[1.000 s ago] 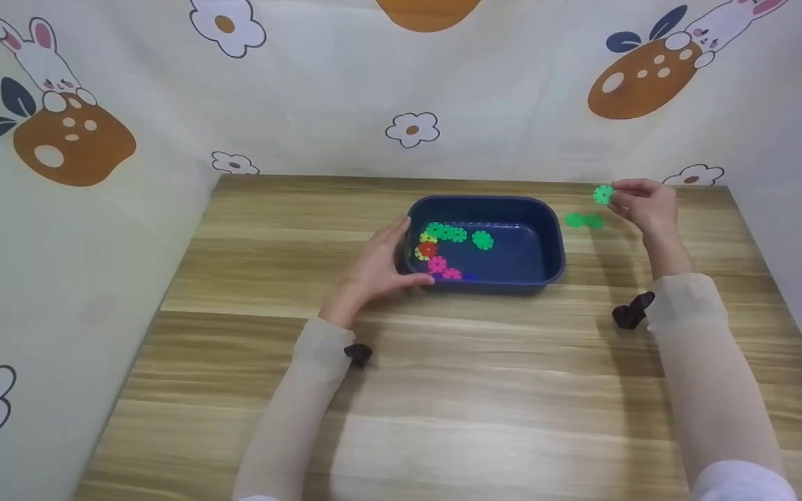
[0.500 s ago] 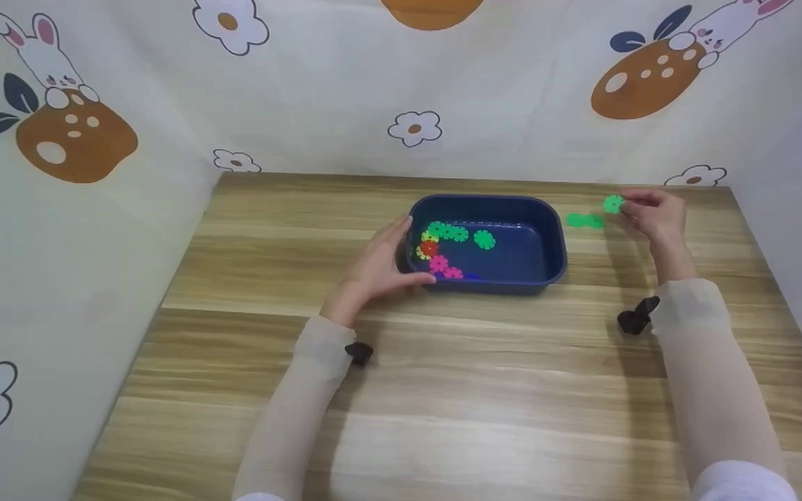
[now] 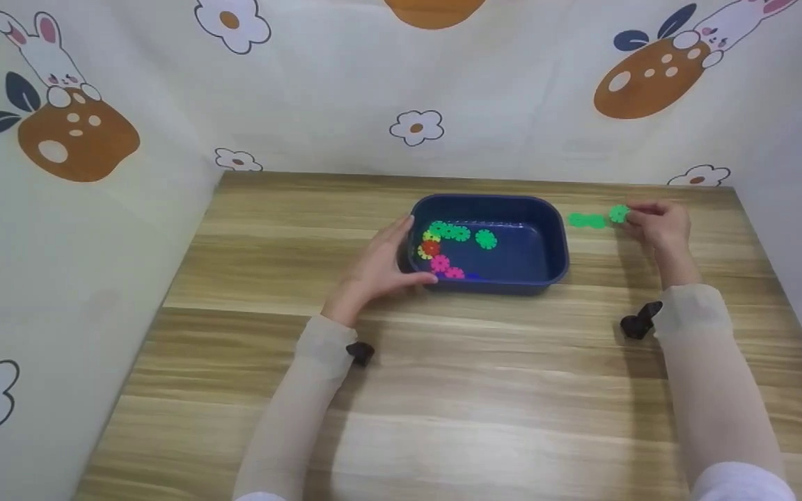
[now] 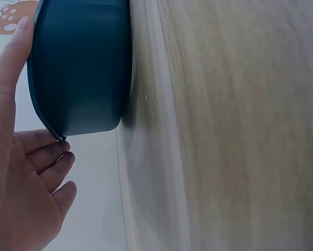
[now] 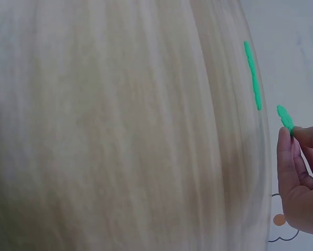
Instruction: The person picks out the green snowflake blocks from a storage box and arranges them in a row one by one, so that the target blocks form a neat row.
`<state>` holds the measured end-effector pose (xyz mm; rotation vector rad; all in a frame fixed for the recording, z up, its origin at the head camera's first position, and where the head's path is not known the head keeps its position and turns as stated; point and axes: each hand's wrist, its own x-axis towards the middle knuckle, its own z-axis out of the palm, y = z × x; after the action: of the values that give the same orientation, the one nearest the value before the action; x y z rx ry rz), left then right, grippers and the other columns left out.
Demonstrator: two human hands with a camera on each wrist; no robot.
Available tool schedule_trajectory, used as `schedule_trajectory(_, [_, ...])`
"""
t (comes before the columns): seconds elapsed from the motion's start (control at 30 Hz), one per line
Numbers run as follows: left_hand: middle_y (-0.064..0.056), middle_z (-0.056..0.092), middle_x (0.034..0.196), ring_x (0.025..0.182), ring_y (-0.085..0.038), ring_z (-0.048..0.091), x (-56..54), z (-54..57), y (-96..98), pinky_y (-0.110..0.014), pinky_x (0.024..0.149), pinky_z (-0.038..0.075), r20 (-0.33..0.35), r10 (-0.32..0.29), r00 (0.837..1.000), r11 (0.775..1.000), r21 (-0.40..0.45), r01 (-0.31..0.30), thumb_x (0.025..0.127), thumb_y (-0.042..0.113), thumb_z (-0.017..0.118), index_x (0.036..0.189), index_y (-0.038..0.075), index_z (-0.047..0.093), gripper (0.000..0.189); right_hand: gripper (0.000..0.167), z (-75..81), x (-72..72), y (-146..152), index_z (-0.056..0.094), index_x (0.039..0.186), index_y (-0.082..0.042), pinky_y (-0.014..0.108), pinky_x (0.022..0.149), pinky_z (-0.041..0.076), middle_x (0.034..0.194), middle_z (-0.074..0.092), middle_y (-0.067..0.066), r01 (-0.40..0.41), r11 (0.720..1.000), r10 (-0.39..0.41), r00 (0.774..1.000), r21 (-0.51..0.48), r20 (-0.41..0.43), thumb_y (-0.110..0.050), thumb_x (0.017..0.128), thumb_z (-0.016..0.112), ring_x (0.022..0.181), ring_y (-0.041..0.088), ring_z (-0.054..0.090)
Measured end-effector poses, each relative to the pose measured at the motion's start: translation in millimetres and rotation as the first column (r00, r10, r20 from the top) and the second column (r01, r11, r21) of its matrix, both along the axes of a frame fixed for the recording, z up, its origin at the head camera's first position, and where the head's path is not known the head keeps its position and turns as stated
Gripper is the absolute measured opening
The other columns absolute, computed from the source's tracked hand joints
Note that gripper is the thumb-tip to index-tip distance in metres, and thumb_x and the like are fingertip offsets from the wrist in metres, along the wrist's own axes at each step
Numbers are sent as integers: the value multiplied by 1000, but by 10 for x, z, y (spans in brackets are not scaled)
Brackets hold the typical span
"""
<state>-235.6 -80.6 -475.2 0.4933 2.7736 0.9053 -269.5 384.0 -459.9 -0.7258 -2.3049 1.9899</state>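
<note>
A dark blue plastic basin [image 3: 523,254] stands on the wooden table, with notched snowflake building discs inside, including pink ones [image 3: 440,264] and a single green one [image 3: 486,239]. My left hand [image 3: 376,271] holds the basin's left end, thumb on the front rim and fingertips at the far left rim; the left wrist view shows the basin's outer wall [image 4: 83,68] near that hand [image 4: 20,178]. My right hand [image 3: 662,223] pinches a green snowflake disc [image 3: 618,213] between thumb and fingers, just right of a joined green disc strip [image 3: 587,220] lying on the table.
Behind the table [image 3: 443,376] hangs a pale cloth [image 3: 317,83] printed with rabbits and flowers. Side walls of pale cloth [image 3: 798,209] border the table left and right. The strip lies close to the table's back edge.
My right hand has come down and slightly to the right with the green disc, which is now level with the strip. My left hand has stayed on the basin.
</note>
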Motion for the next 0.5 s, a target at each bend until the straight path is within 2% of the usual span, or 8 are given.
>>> schedule_trajectory(0.07, [-4,17,169,155,-30,19,2,3,-1,-53,125,22,0,1,1000,1000,1,-1,73,66,77,161,23,16,116,18,-1,10,-3,71,102,-6,19,83,60,88,65,-6,21,995,-22,1000,-98,-11,6,92,63,80,2,68])
schedule_trajectory(0.17, [-4,16,169,156,-29,18,-2,6,-4,-52,126,21,-6,-6,1000,1000,1,6,74,66,77,161,22,16,116,18,-4,26,-11,70,100,-5,19,83,60,89,65,-3,39,982,-43,999,-186,-15,8,92,61,83,4,68])
schedule_trajectory(0.23, [-4,17,169,156,-29,18,-3,5,-5,-51,126,21,-15,-11,1000,1000,1,11,74,65,78,161,20,17,116,19,-15,32,-9,70,101,-4,19,84,60,88,67,-4,42,978,-46,999,-204,-15,9,92,61,85,4,69])
schedule_trajectory(0.4, [-4,18,169,155,-29,20,-8,-6,-7,-50,126,22,-36,-18,999,1000,2,18,74,65,78,161,18,19,115,18,-64,41,6,69,107,-4,18,83,59,86,69,-8,15,992,-15,1000,-124,0,6,93,62,85,2,69])
schedule_trajectory(0.5, [-5,18,169,155,-29,19,-6,-11,-11,-50,126,21,-33,-21,999,1000,10,21,74,65,78,161,17,18,116,17,-93,36,19,71,105,-5,17,81,60,84,69,-10,7,995,-6,1000,-95,8,4,93,62,82,1,69])
